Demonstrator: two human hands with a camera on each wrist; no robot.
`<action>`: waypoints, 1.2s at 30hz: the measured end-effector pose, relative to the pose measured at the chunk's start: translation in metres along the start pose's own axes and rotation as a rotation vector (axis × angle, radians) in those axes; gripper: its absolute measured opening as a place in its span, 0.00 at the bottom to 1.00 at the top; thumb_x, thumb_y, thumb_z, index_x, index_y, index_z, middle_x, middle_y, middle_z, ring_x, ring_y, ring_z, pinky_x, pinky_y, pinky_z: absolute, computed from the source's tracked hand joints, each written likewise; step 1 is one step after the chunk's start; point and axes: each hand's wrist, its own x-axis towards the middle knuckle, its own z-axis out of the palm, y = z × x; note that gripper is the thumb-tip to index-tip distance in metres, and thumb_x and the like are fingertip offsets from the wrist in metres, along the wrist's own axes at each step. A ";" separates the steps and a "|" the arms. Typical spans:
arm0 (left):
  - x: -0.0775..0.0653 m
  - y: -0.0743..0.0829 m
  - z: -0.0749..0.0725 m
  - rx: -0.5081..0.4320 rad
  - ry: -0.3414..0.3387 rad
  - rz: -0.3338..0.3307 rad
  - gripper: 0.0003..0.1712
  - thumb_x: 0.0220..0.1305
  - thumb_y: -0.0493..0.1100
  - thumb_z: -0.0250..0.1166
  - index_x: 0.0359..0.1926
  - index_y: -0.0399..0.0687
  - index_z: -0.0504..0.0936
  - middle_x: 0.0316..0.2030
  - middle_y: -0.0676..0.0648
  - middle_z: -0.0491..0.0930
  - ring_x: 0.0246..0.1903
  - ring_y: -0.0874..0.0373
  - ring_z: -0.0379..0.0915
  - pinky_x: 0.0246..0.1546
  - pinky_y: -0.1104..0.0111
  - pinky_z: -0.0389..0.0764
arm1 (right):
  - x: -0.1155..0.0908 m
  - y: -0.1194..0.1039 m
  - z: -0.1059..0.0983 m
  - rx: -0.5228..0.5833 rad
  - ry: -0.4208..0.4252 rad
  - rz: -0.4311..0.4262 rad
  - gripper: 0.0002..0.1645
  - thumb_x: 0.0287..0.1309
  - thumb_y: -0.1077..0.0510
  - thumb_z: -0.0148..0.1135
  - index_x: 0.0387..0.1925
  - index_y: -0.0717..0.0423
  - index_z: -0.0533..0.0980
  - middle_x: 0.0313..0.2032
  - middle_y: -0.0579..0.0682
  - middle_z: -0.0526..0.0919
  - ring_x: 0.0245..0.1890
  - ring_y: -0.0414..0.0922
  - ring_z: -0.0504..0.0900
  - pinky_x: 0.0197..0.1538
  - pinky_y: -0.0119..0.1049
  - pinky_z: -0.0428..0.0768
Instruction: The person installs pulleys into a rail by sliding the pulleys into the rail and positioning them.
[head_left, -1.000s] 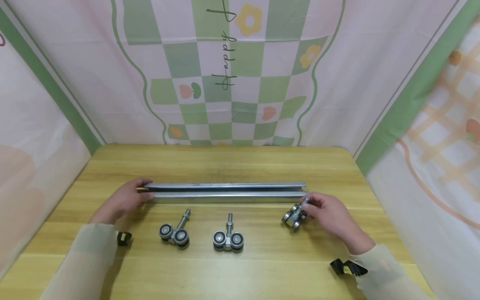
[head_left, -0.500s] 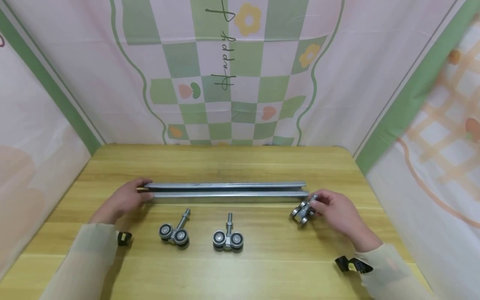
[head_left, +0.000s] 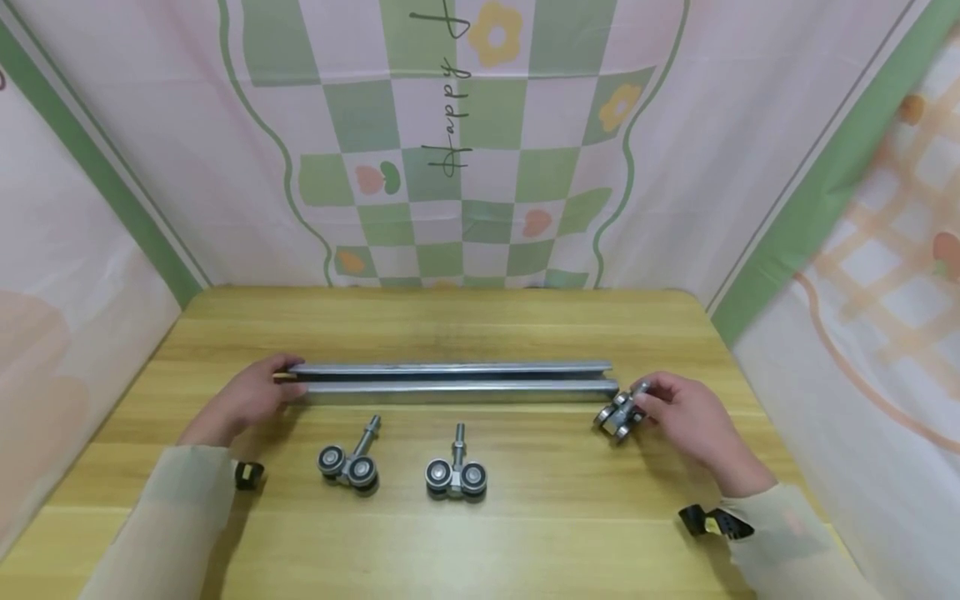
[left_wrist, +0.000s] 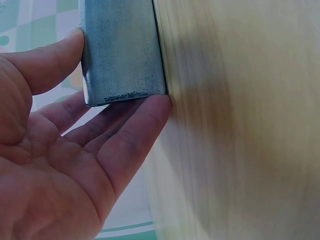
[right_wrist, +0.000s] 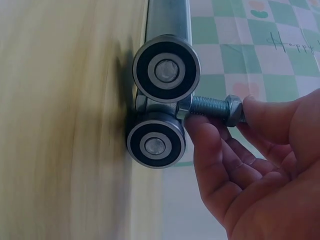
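Note:
My left hand holds the left end of a steel C-channel rail, which lies lengthwise on the table with its slot upward. In the left wrist view the thumb is at the rail's upper edge and the fingers are at its cut end. My right hand pinches a trolley roller by its threaded bolt. The roller's bearing wheels are just beside the rail's right end, overlapping it in the right wrist view. Part of the bolt's tip is hidden behind the thumb.
Two more trolley rollers lie on the wooden table in front of the rail: one at left and one near the middle. A patterned cloth hangs behind the table and at both sides.
My right hand has moved right and slightly away from me, bringing the trolley roller from in front of the rail to just beyond its right end. The left hand stays at the rail.

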 end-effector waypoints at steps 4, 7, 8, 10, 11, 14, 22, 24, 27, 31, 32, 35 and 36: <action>0.000 0.000 0.000 -0.001 0.000 0.000 0.35 0.71 0.47 0.62 0.72 0.35 0.62 0.61 0.29 0.69 0.46 0.44 0.73 0.41 0.58 0.78 | 0.003 0.004 -0.002 -0.039 0.019 0.000 0.10 0.70 0.57 0.60 0.46 0.58 0.81 0.36 0.49 0.85 0.35 0.47 0.81 0.38 0.43 0.76; 0.000 0.000 -0.001 -0.001 -0.003 0.001 0.36 0.71 0.47 0.61 0.72 0.35 0.62 0.61 0.28 0.69 0.46 0.44 0.73 0.41 0.58 0.78 | 0.004 0.005 -0.004 -0.064 0.025 -0.001 0.10 0.70 0.57 0.59 0.46 0.57 0.81 0.36 0.49 0.85 0.36 0.47 0.81 0.38 0.43 0.76; 0.000 -0.001 -0.001 0.001 -0.003 0.002 0.36 0.71 0.47 0.61 0.72 0.35 0.62 0.61 0.28 0.69 0.46 0.44 0.73 0.41 0.58 0.78 | 0.005 0.006 -0.005 -0.069 0.027 -0.003 0.10 0.70 0.57 0.59 0.46 0.58 0.81 0.36 0.49 0.86 0.36 0.47 0.81 0.38 0.43 0.76; 0.000 -0.001 -0.001 0.003 0.001 0.005 0.35 0.70 0.47 0.62 0.72 0.35 0.62 0.60 0.29 0.70 0.45 0.45 0.74 0.40 0.59 0.77 | 0.005 0.006 -0.006 -0.075 0.029 -0.006 0.10 0.70 0.57 0.59 0.45 0.58 0.81 0.36 0.50 0.86 0.35 0.47 0.81 0.37 0.43 0.76; 0.000 -0.002 -0.001 0.003 0.002 0.008 0.35 0.70 0.47 0.62 0.71 0.35 0.62 0.60 0.28 0.70 0.45 0.45 0.74 0.40 0.59 0.77 | 0.005 0.006 -0.006 -0.077 0.030 -0.009 0.10 0.70 0.57 0.59 0.45 0.58 0.81 0.36 0.50 0.86 0.35 0.48 0.81 0.37 0.43 0.76; 0.001 -0.001 -0.001 0.000 0.005 0.016 0.35 0.70 0.46 0.62 0.71 0.35 0.63 0.59 0.29 0.71 0.43 0.46 0.74 0.39 0.59 0.77 | 0.005 0.005 -0.007 -0.075 0.032 -0.009 0.10 0.70 0.58 0.59 0.45 0.60 0.81 0.36 0.51 0.86 0.36 0.49 0.81 0.37 0.44 0.77; 0.001 -0.002 0.000 -0.008 0.005 0.013 0.35 0.70 0.46 0.62 0.71 0.35 0.63 0.60 0.28 0.69 0.48 0.42 0.72 0.43 0.55 0.77 | 0.008 0.014 -0.012 -0.096 0.038 0.002 0.12 0.71 0.56 0.57 0.47 0.61 0.80 0.37 0.52 0.85 0.38 0.52 0.80 0.40 0.49 0.76; 0.001 -0.002 0.000 -0.003 0.007 0.014 0.35 0.70 0.47 0.62 0.71 0.35 0.63 0.61 0.28 0.69 0.51 0.40 0.71 0.45 0.53 0.76 | 0.009 0.017 -0.013 -0.091 0.040 0.006 0.12 0.72 0.57 0.56 0.47 0.61 0.79 0.37 0.53 0.85 0.36 0.51 0.81 0.39 0.47 0.77; 0.001 -0.002 -0.001 -0.003 0.006 0.011 0.35 0.70 0.47 0.62 0.71 0.35 0.63 0.62 0.28 0.68 0.53 0.38 0.70 0.47 0.50 0.75 | 0.011 0.021 -0.015 -0.082 0.052 0.008 0.12 0.72 0.58 0.56 0.47 0.62 0.79 0.36 0.53 0.85 0.35 0.50 0.82 0.38 0.45 0.78; 0.002 -0.004 -0.001 0.000 0.002 0.002 0.35 0.71 0.48 0.62 0.72 0.36 0.63 0.63 0.28 0.67 0.55 0.36 0.68 0.49 0.49 0.74 | 0.014 0.027 -0.017 -0.081 0.070 0.021 0.12 0.72 0.57 0.56 0.46 0.62 0.79 0.36 0.54 0.85 0.34 0.49 0.81 0.37 0.45 0.77; 0.002 -0.004 -0.001 0.000 0.002 -0.003 0.35 0.71 0.47 0.61 0.72 0.36 0.63 0.63 0.28 0.67 0.55 0.36 0.68 0.49 0.49 0.74 | 0.014 0.028 -0.017 -0.081 0.074 0.027 0.13 0.72 0.56 0.55 0.46 0.62 0.79 0.35 0.54 0.85 0.34 0.49 0.81 0.37 0.44 0.77; 0.003 -0.005 -0.001 0.002 -0.002 -0.006 0.35 0.71 0.47 0.61 0.72 0.36 0.62 0.64 0.28 0.66 0.56 0.37 0.68 0.50 0.49 0.75 | 0.017 0.034 -0.019 -0.077 0.091 0.043 0.15 0.73 0.54 0.55 0.48 0.63 0.79 0.34 0.54 0.85 0.33 0.49 0.82 0.36 0.43 0.75; 0.003 -0.005 -0.001 0.003 -0.002 -0.007 0.35 0.71 0.47 0.61 0.72 0.35 0.62 0.64 0.28 0.66 0.55 0.37 0.68 0.50 0.49 0.75 | 0.017 0.036 -0.020 -0.067 0.095 0.051 0.16 0.73 0.54 0.54 0.49 0.64 0.78 0.34 0.54 0.85 0.32 0.49 0.82 0.36 0.43 0.75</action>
